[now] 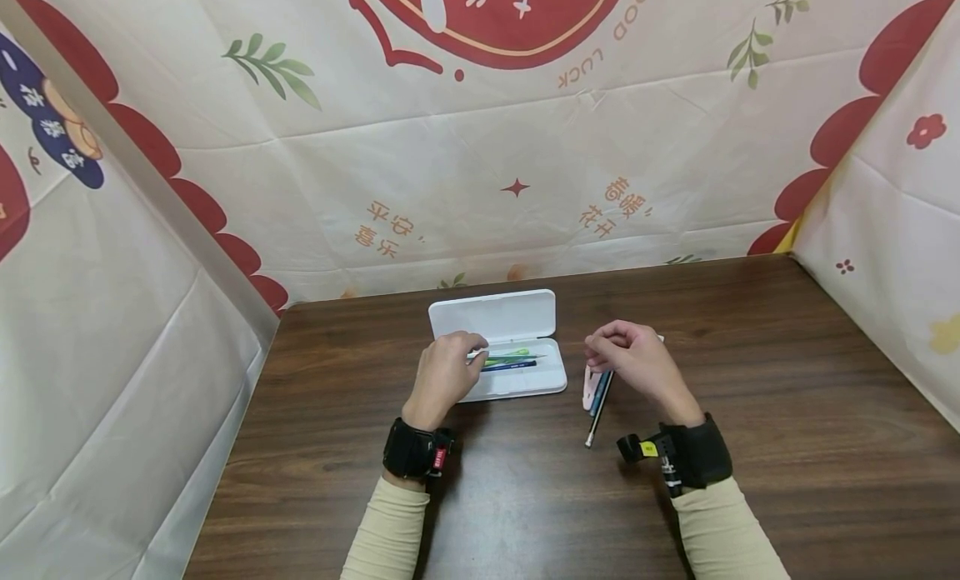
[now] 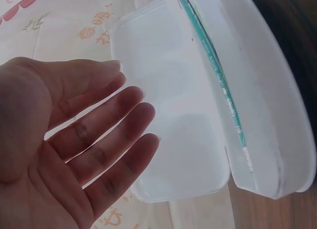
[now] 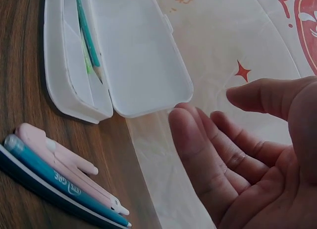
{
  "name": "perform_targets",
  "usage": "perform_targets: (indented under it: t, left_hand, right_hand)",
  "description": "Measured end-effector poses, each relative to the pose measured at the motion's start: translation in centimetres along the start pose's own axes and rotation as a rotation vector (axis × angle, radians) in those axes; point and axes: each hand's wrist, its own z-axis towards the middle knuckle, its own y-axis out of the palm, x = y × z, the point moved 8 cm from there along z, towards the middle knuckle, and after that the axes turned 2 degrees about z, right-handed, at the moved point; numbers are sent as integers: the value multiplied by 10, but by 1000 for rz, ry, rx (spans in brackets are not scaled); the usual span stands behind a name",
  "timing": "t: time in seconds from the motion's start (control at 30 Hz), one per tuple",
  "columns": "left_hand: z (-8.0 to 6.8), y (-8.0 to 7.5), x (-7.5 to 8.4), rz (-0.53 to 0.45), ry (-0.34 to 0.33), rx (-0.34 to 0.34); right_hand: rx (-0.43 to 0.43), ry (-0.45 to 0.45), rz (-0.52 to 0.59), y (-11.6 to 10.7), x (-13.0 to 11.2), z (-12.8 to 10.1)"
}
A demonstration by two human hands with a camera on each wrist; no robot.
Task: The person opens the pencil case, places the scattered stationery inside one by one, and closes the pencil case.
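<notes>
A person is sitting at a dark wooden table (image 1: 750,380) with a white plastic pencil case (image 1: 517,380) lying open in front of them, its lid (image 1: 492,315) standing up toward the back. Inside the tray, a green pencil (image 2: 218,75) and a blue pen (image 1: 510,366) are lying side by side along its length. The left hand (image 1: 444,377) is hovering at the case's left end, fingers relaxed and loosely spread, gripping nothing. The right hand (image 1: 633,361) is hanging above a small cluster just to the right of the case: a pink pen (image 3: 69,164), a teal pen (image 3: 59,184) and a dark pen (image 1: 597,413); its fingers are gently curled with nothing between them. The loose pens are lying touching each other, so a careless pick is likely to nudge the neighbours and send one rolling. The light case is not being pinned down, so a bump from either hand could slide it or tip the lid shut.
</notes>
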Motion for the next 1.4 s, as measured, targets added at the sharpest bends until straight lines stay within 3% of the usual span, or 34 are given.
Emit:
perform_targets:
  t: [1.4]
  left_hand:
    - [-2,-15,3,-31,24,38]
  right_hand:
    - [-64,170,-214,-16,16,-3]
